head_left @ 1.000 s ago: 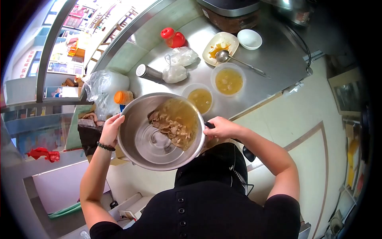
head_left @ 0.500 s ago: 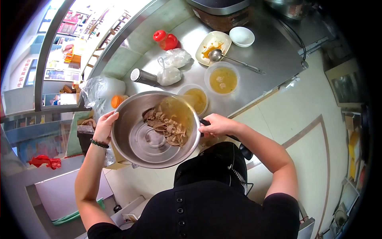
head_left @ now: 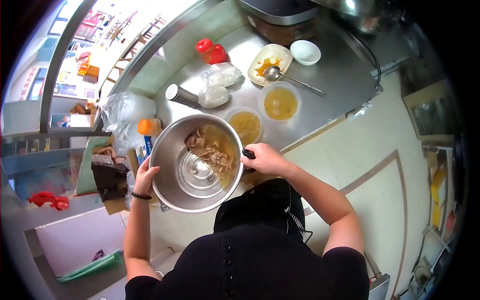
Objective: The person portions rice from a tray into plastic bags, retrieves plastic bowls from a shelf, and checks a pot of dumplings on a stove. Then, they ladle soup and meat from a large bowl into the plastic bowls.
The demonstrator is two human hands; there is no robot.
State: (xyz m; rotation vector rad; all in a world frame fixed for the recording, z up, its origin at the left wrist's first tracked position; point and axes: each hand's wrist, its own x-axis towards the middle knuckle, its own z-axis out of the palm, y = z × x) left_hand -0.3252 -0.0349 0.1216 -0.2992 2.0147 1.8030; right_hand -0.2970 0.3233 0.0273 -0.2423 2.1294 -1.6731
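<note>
A large steel pot (head_left: 172, 187) is held tilted between my hands at the counter's front edge. Sliced cooked meat (head_left: 210, 155) and yellowish broth have gathered on its far right side, leaving much of the bottom bare. My left hand (head_left: 146, 176) grips the rim on the left, thumb over the edge. My right hand (head_left: 265, 159) is wrapped around the black handle on the right. Just beyond the pot's rim stands a plastic bowl of broth (head_left: 244, 126), partly hidden by the pot. A second bowl of broth (head_left: 280, 101) stands behind it to the right.
A ladle (head_left: 300, 85) rests on a square dish (head_left: 270, 56) beside a small white bowl (head_left: 305, 52). Further left are a red bottle (head_left: 212, 51), tied plastic bags (head_left: 215, 85), a metal shaker (head_left: 182, 96) and an orange-capped jar (head_left: 149, 127). A large appliance (head_left: 280, 20) stands at the back.
The pot has tipped differently, with its left side and my left hand shifted right and slightly down. The meat has bunched further toward the right. Both hands keep their hold.
</note>
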